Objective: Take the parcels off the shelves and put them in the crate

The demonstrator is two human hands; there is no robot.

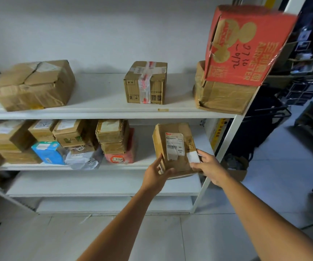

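Brown cardboard parcel (174, 146) leans over the front edge of the middle shelf (123, 167), open board on either side, with the left hand (156, 173) and right hand (209, 168) each gripping a lower corner.

1. Labelled parcel (174, 149): brown cardboard, matt, creased and dented, with a white paper label and strips of glossy clear tape.
2. Red box (246, 46): printed red cardboard, matt, torn along one edge.
3. Taped box (146, 83): smooth brown cardboard banded with glossy printed plastic tape.
4. Large box (33, 85): cardboard under wrinkled, shiny brown tape.
5. Blue pack (48, 152): glossy wrapper; grey bag (85, 161) beside it, crumpled plastic film.
6. Shelving (104, 112): smooth white-painted boards, dull sheen.
7. Floor (151, 238): pale smooth tiles, faintly reflective.
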